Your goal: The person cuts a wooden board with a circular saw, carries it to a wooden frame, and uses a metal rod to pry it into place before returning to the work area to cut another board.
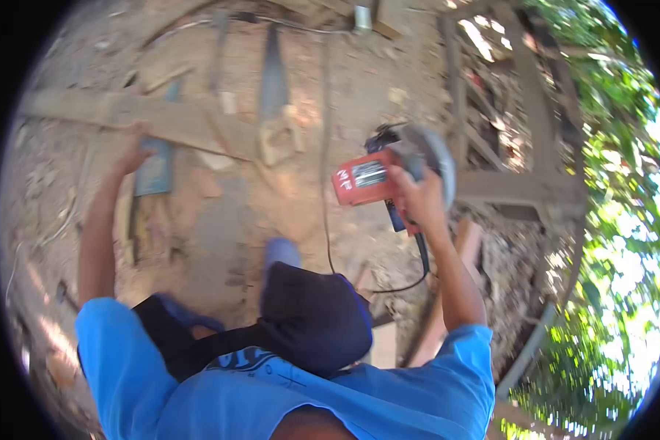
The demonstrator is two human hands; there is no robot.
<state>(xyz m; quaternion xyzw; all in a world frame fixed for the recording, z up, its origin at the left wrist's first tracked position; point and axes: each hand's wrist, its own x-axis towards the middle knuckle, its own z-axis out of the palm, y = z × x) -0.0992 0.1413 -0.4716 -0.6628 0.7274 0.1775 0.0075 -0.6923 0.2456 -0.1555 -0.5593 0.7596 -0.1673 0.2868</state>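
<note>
My right hand point(422, 194) is closed around the handle of a red circular saw point(356, 180), held off the ground to my right. The saw's grey guard faces away from my left side, and a black cord point(422, 257) trails from its handle. On the other side, my left hand point(133, 150) grips the near edge of a long wooden board point(176, 125); some fingers are hidden and blurred. A blue-painted piece of wood point(154, 172) lies under the board. Just past the board's right end is a handsaw point(273, 84) with a wooden handle.
A wooden frame point(535, 110) stands at the right, with leafy plants point(616, 95) behind it. Timber pieces point(469, 242) lie beside my right arm. The cord point(325, 147) runs across the dirt ground point(220, 227). Wood scraps are scattered at the top.
</note>
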